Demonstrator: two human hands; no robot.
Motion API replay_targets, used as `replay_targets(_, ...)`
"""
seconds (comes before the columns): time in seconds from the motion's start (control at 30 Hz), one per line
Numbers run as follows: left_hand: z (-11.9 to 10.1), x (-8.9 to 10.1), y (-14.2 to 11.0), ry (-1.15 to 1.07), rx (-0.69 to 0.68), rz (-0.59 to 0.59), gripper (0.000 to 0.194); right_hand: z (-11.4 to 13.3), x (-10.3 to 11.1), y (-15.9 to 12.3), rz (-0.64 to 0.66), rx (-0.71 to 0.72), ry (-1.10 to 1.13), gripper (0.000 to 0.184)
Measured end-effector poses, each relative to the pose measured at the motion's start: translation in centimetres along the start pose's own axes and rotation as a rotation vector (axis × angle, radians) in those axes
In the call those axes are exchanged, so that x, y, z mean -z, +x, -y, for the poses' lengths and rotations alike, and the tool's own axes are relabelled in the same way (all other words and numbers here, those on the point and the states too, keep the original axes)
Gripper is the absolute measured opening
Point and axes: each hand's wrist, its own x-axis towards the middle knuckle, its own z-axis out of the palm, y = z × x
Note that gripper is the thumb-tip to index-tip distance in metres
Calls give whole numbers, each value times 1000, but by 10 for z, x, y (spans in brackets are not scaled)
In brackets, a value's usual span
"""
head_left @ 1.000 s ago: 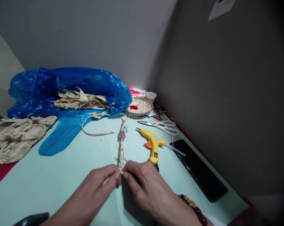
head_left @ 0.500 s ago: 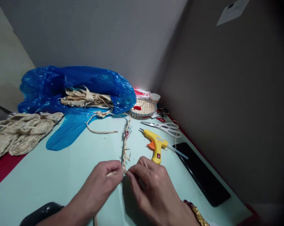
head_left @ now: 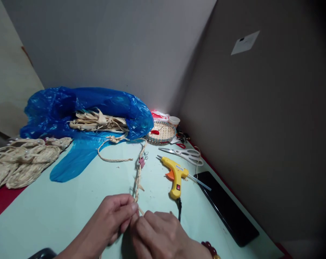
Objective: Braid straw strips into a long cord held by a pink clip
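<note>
A thin braid of pale dried straw (head_left: 138, 178) runs down the table toward me, with a binder clip (head_left: 141, 162) fastened on it farther up. My left hand (head_left: 115, 216) pinches the near end of the braid between thumb and fingers. Close beside it on the right, my right hand (head_left: 163, 232) is closed, knuckles up, around a loose straw strand (head_left: 141, 210) that comes off the braid. Its fingertips are mostly hidden. One short stray end sticks out of the braid's side.
A yellow glue gun (head_left: 175, 174), white-handled scissors (head_left: 190, 155) and a black phone-like slab (head_left: 230, 208) lie to the right. Behind are a blue plastic bag (head_left: 52, 108) with a straw bundle (head_left: 98, 121) and a woven basket (head_left: 164, 133). Woven straw slippers (head_left: 30, 162) lie left.
My right hand has turned over and moved down and left, drawing a strand away from the braid. My left hand still pinches the braid. The view has tilted slightly up.
</note>
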Motion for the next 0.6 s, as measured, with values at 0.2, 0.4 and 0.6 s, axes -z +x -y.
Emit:
replay_targets(0.2,12,0,3,88,-88,-52,37,-4,6,1,36,-184,210,22)
replay_targets(0.4,-2,-4,-11,194,-55,-43,28,-20,26,16,266,-923,603,23)
replay_targets(0.6,-3,-4,-13,343,-168,-78,26,-23,11,18,409,-1103,1098,22)
